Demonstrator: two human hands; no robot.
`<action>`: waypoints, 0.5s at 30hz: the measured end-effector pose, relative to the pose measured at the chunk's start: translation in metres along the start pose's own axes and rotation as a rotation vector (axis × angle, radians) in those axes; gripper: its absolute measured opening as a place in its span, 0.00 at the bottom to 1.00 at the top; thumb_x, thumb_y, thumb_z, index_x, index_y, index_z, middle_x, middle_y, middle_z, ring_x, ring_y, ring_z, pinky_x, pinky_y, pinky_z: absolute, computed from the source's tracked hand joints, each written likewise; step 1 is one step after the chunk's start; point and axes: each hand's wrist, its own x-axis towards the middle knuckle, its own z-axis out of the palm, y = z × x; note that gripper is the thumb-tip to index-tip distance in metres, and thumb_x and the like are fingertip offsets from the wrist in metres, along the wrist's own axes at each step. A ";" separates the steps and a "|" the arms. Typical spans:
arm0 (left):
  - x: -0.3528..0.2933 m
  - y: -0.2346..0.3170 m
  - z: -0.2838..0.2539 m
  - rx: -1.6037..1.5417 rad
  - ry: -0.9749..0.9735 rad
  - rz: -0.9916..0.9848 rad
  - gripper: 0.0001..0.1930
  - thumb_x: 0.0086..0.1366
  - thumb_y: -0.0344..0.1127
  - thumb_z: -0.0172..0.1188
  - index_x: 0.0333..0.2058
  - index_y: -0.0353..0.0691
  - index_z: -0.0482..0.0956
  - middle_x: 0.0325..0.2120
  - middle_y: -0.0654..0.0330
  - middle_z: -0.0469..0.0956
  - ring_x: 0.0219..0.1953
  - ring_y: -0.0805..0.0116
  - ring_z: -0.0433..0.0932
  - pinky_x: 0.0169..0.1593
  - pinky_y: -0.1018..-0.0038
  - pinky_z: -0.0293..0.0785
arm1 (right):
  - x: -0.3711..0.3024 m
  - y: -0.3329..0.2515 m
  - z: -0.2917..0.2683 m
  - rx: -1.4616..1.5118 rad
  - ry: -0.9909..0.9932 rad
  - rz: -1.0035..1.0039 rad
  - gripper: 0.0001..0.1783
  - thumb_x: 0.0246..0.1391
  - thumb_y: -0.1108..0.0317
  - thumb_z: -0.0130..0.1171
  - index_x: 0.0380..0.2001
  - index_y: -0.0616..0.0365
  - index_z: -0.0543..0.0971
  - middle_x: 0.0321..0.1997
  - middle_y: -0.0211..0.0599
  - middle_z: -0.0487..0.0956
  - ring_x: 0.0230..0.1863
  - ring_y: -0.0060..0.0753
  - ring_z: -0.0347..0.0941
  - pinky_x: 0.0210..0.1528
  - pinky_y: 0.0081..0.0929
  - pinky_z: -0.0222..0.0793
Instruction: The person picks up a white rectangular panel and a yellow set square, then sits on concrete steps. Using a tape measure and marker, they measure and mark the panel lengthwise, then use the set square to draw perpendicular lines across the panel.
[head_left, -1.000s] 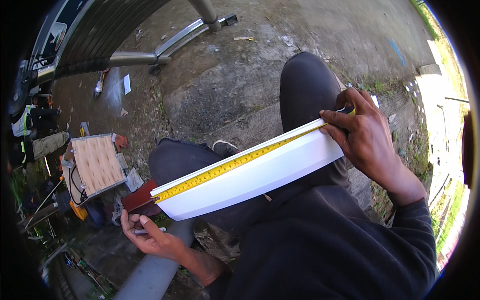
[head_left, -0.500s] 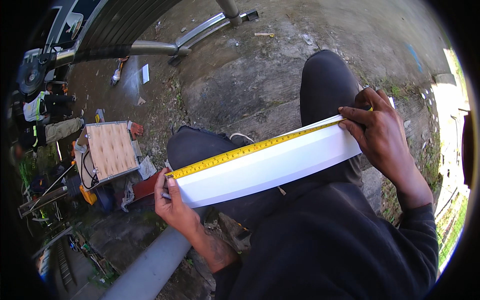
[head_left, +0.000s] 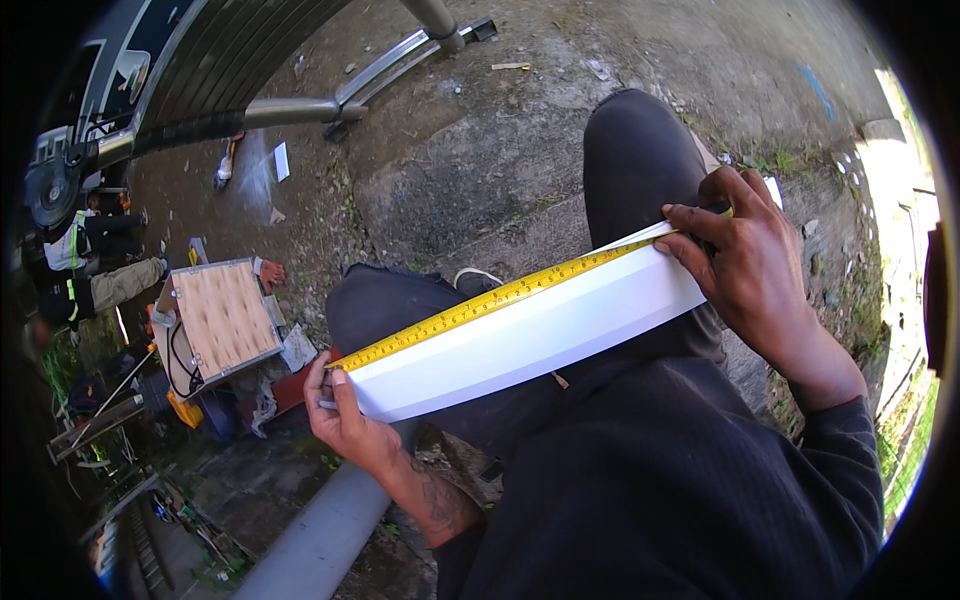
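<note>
The rough grey ground [head_left: 450, 165] bears a small white strip [head_left: 281, 161], a thin scrap [head_left: 511, 66] and probably a power tool [head_left: 225, 168].

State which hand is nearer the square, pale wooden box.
Left. The left hand is below and right of the wooden box in view; the right hand is much farther right.

The white strip [head_left: 530, 335] and yellow tape [head_left: 500, 296] look smooth, the box panel [head_left: 225, 318] wooden, ground [head_left: 450, 165] rough.

tape blade [head_left: 500, 297]: yellow (black markings) | panel [head_left: 540, 335]: white | trousers [head_left: 640, 160]: dark, perhaps charcoal | wooden board [head_left: 225, 318]: tan, brown-mottled
</note>
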 end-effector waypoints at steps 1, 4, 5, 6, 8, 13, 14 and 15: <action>0.001 0.001 -0.001 0.002 0.009 -0.014 0.18 0.79 0.30 0.63 0.61 0.26 0.79 0.44 0.52 0.85 0.44 0.68 0.84 0.52 0.70 0.81 | -0.001 0.000 0.001 0.011 0.011 -0.009 0.17 0.59 0.58 0.76 0.49 0.54 0.94 0.48 0.40 0.82 0.53 0.45 0.77 0.53 0.44 0.79; 0.000 0.003 -0.002 -0.032 -0.013 -0.015 0.18 0.78 0.29 0.63 0.62 0.26 0.78 0.43 0.54 0.84 0.44 0.68 0.83 0.51 0.70 0.80 | -0.002 -0.001 0.002 0.020 0.025 -0.009 0.17 0.59 0.59 0.76 0.48 0.54 0.94 0.48 0.39 0.82 0.53 0.45 0.77 0.53 0.44 0.79; 0.000 0.003 -0.002 -0.044 -0.018 -0.033 0.19 0.78 0.29 0.63 0.62 0.25 0.78 0.43 0.55 0.84 0.44 0.69 0.83 0.51 0.71 0.80 | -0.002 0.000 0.002 0.022 0.026 -0.010 0.17 0.59 0.59 0.76 0.48 0.54 0.94 0.48 0.39 0.82 0.53 0.45 0.77 0.53 0.44 0.79; 0.000 0.004 -0.002 -0.057 -0.024 -0.042 0.19 0.78 0.28 0.63 0.62 0.25 0.78 0.43 0.55 0.84 0.44 0.70 0.82 0.51 0.71 0.79 | -0.002 0.000 0.002 0.024 0.027 -0.014 0.17 0.59 0.59 0.76 0.48 0.54 0.94 0.48 0.39 0.82 0.53 0.45 0.77 0.53 0.44 0.79; -0.001 0.005 -0.002 -0.080 -0.052 -0.058 0.19 0.78 0.28 0.63 0.63 0.25 0.77 0.43 0.57 0.83 0.43 0.71 0.81 0.52 0.72 0.78 | -0.002 0.000 0.001 0.024 0.025 0.003 0.17 0.59 0.58 0.76 0.48 0.55 0.94 0.47 0.39 0.82 0.52 0.45 0.77 0.53 0.43 0.79; -0.003 0.003 -0.005 -0.081 -0.047 0.001 0.22 0.75 0.25 0.65 0.64 0.26 0.75 0.41 0.60 0.80 0.46 0.74 0.78 0.56 0.75 0.73 | 0.000 0.000 0.002 0.014 0.057 -0.050 0.18 0.58 0.61 0.76 0.48 0.60 0.93 0.46 0.43 0.81 0.49 0.46 0.77 0.52 0.44 0.78; -0.005 0.001 -0.005 -0.066 -0.018 0.010 0.21 0.74 0.24 0.65 0.63 0.26 0.76 0.42 0.60 0.81 0.46 0.75 0.78 0.56 0.75 0.73 | 0.000 0.001 0.004 0.030 0.028 -0.022 0.18 0.58 0.62 0.76 0.48 0.61 0.93 0.46 0.43 0.81 0.51 0.46 0.78 0.53 0.45 0.78; -0.006 0.000 -0.004 -0.068 -0.012 0.045 0.21 0.74 0.23 0.65 0.62 0.27 0.76 0.43 0.59 0.81 0.46 0.75 0.78 0.56 0.75 0.72 | 0.001 0.002 0.006 0.027 0.032 -0.016 0.18 0.58 0.63 0.76 0.49 0.62 0.93 0.47 0.44 0.81 0.52 0.47 0.78 0.54 0.45 0.78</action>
